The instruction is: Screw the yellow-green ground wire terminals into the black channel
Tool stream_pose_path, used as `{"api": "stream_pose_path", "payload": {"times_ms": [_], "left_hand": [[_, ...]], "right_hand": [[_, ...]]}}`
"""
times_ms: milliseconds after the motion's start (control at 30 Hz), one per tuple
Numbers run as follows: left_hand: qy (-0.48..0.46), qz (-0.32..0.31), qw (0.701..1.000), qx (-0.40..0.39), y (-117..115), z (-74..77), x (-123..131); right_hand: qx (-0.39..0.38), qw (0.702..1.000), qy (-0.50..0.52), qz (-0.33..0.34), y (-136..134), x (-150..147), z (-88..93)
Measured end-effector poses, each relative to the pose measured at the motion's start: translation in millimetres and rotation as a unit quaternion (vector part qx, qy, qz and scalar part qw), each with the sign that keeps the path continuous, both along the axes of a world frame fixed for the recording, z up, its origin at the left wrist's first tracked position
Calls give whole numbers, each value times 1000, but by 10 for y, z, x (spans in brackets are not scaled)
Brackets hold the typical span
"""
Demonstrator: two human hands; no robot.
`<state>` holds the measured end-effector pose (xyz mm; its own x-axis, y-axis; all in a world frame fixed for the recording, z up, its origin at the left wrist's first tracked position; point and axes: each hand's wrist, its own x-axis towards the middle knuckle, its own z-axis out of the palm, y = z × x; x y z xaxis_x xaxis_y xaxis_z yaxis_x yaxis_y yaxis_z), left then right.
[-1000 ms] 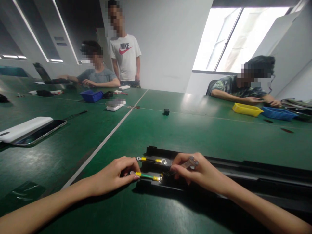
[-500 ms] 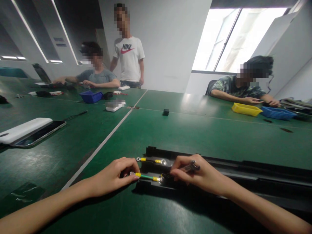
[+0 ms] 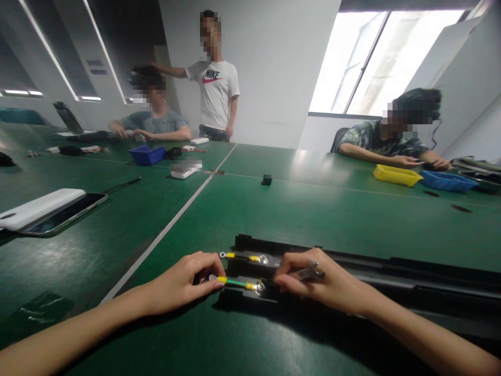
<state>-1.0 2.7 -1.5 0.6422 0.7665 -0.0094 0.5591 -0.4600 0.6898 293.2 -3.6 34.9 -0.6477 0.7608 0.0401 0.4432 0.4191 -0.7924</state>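
Note:
My left hand (image 3: 183, 279) pinches the free end of a short green wire (image 3: 237, 283) with yellow-sleeved ring terminals. The wire's other ring sits at a bolt or nut inside a long black metal channel (image 3: 250, 298). In my right hand (image 3: 332, 287) is a small open-end wrench (image 3: 313, 271), its open jaw sticking out behind the fingers. The wrench's working end lies beside the green wire's fixed ring; my fingers partly hide it. A second short wire (image 3: 245, 258), dark with yellow sleeves, is attached farther back, and its loose ring overhangs the channel's left end.
A second black channel (image 3: 410, 267) lies alongside to the right. On the green table are a phone (image 3: 66, 214), a white case (image 3: 43, 206), a small black block (image 3: 266, 179), a yellow bin (image 3: 397, 176) and blue bins (image 3: 146, 155). Several people are across the table.
The wrench has turned slightly in my right hand, its exposed jaw now lower and farther right. My left hand stays put. The standing person has shifted right and stretched an arm to a seated person's head.

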Motion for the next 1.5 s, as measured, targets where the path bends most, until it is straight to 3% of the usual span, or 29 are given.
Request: {"api": "stream_pose_path", "payload": {"times_ms": [267,500,733,1167,1500], "left_hand": [[0,-2,1000,1,-1,17,13],[-7,-3,1000,-4,4,-5,3],[0,-1,1000,3,3,-2,7],[1,-2,1000,1,4,11,12],[-1,-3,1000,4,4,0,14]], "right_hand": [[-8,1000,-5,-3,-5,-2,-1],[-94,991,71,-62,35,-20,-12],[-135,982,118,-65,86,-2,-8],[-144,985,77,-61,68,-14,25],[-100,992,54,-47,46,-12,7]]}}
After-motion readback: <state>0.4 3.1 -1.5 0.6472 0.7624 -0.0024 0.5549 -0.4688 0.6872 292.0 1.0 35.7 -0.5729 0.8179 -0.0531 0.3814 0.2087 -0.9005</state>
